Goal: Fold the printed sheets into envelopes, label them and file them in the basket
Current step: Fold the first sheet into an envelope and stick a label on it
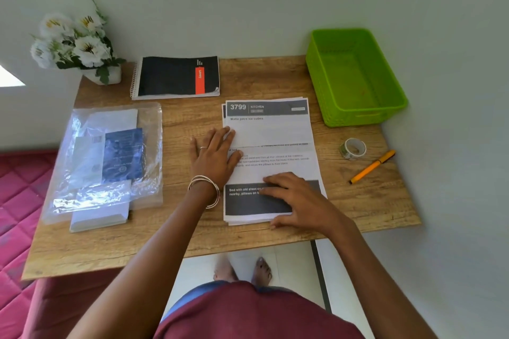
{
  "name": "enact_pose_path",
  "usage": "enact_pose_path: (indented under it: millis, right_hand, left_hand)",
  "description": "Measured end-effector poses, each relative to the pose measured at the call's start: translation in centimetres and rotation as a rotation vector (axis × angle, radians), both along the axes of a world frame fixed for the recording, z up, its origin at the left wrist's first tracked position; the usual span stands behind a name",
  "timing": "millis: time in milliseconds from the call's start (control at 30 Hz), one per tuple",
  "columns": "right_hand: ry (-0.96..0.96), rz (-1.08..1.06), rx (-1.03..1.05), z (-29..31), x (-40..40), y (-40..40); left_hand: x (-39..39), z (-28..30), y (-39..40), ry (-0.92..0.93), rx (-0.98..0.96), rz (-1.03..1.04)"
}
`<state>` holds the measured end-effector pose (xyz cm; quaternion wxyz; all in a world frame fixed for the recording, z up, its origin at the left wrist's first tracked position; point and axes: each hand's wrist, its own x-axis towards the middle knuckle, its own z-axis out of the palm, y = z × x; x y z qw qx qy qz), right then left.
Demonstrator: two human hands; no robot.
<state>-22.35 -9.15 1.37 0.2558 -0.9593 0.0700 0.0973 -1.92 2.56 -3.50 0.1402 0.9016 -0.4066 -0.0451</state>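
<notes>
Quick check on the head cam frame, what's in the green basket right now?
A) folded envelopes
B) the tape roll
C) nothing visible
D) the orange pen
C: the green basket shows only its bare floor, while the tape roll and the orange pen lie on the table in front of it, and the printed sheets are still flat under both hands.

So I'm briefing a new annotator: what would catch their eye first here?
Probably the bright green basket at the desk's far right corner, seemingly empty. Then the stack of printed sheets mid-desk, with the left hand flat on its left edge and the right hand pressing its lower part.
</notes>
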Motion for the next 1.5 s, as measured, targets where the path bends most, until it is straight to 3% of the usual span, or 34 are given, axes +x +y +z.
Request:
enact_pose_path:
  millis: [433,500,667,800,867,1033,1167,1400,1500]
  right_hand:
    - [-0.072,-0.050,0.115,1.9,-0.1,-1.0]
    - [-0.151,-0.077,0.041,2.3,0.1,-1.2]
    - [-0.404,-0.264,-0.463,1.3,1.5,-2.1]
    - [-0.322,-0.414,-0.463,-0.2,2.6,-1.9]
    - [-0.246,-0.440,-0.416,-0.8,3.2,-1.4]
    - [-0.136,-0.485,-0.346,-1.9,4.5,0.4]
    - [-0.099,-0.507,-0.313,-2.0,4.1,0.2]
    - [-0.046,-0.569,-0.334,-1.5,-0.2,-3.8]
    - [-0.201,-0.372,-0.455,-1.4,-0.7,-4.4]
  left_hand:
    - [0.4,0.3,0.4,0.112,-0.080,-0.008]
    - [0.7,0.6,0.4,0.206,-0.145,0.011]
    - [0.9,2.1,0.6,0.566,-0.321,0.087]
    - [1.2,2.9,1.0,0.706,-0.282,0.036]
    - [1.2,3.2,0.9,0.658,-0.176,-0.031]
    - [1.5,2.3,1.0,0.318,0.169,-0.227]
    - [1.2,1.5,1.1,0.211,0.199,-0.231]
    - [1.3,1.4,1.2,0.219,0.201,-0.233]
    - [1.3,1.4,1.1,0.214,0.204,-0.234]
